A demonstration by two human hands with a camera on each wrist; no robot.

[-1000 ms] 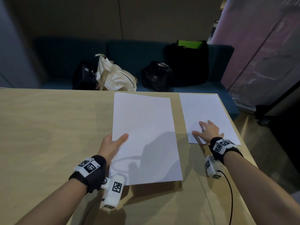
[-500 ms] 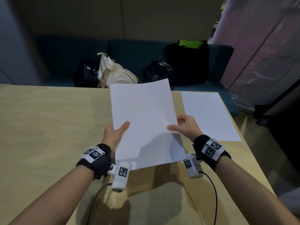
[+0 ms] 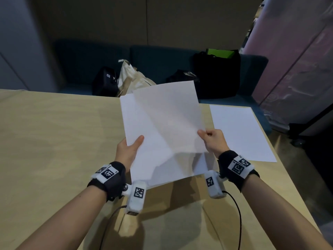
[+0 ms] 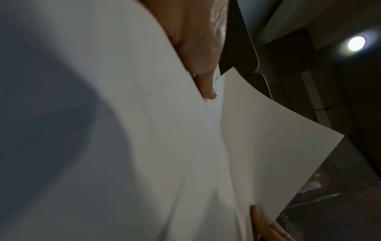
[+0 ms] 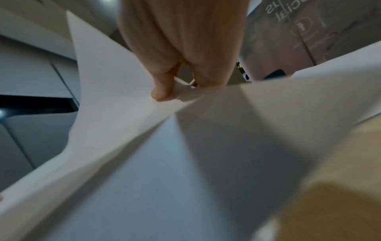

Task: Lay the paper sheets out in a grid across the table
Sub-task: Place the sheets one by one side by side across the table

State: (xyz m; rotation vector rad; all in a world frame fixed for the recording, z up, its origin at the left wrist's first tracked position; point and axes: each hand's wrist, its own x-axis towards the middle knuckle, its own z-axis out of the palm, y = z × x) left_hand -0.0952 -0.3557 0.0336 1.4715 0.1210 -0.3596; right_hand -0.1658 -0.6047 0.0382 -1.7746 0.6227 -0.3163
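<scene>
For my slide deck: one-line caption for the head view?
Right hand peels the top sheet from the stack held by the left hand.

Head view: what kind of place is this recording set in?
Probably an office lounge or meeting nook: a light wooden table, a dark blue upholstered bench holding several bags, and plain panelled walls.

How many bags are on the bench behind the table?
4, all on the dark bench: a small black bag at left, a cream tote beside it, a black bag partly hidden by the held paper, and a large black bag at right.
</scene>
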